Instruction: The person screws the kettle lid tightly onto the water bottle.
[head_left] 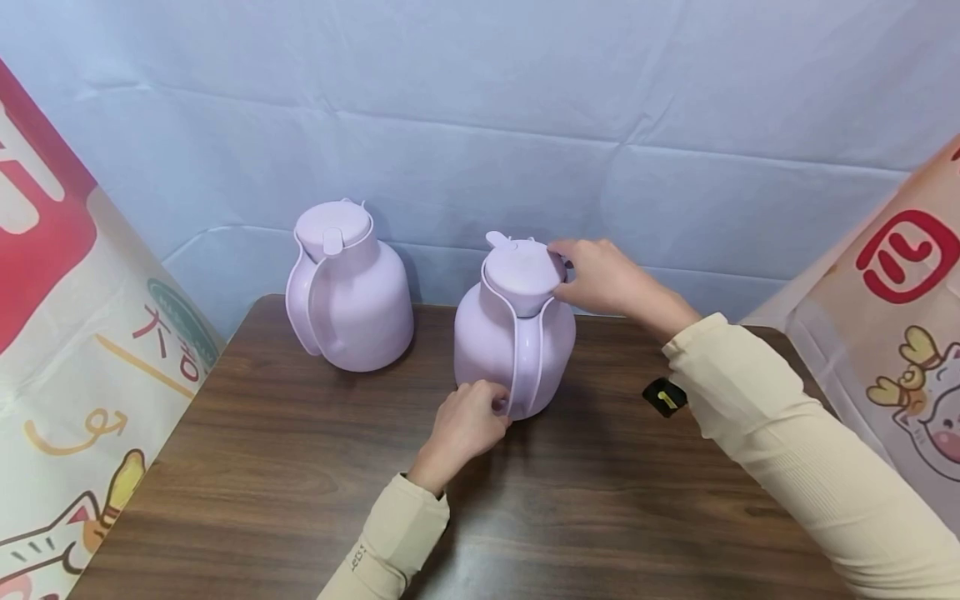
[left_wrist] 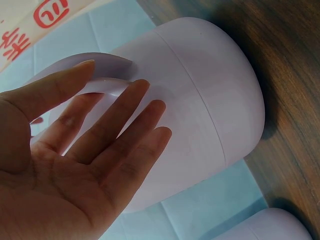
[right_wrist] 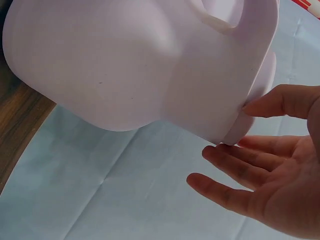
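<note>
Two lilac thermos jugs stand upright on a wooden table. The nearer one, the right-hand thermos jug [head_left: 480, 333], has its handle [head_left: 527, 358] towards me and its round lid [head_left: 525, 271] in the neck, with the lid's tab pointing back left. My left hand [head_left: 468, 417] pinches the handle low down between thumb and index finger; its other fingers extend beside the body in the left wrist view. At the lid's right edge, my right hand [head_left: 603, 275] grips the rim with thumb and fingertips. The second thermos jug [head_left: 363, 308] stands apart, lid on, untouched.
A small black square [head_left: 664, 397] with a yellow mark lies on the table [head_left: 300, 500] near the right sleeve. Behind the table hangs a pale blue cloth [head_left: 450, 125]. Printed cartoon sheets flank both sides, one of them the left sheet [head_left: 75, 375].
</note>
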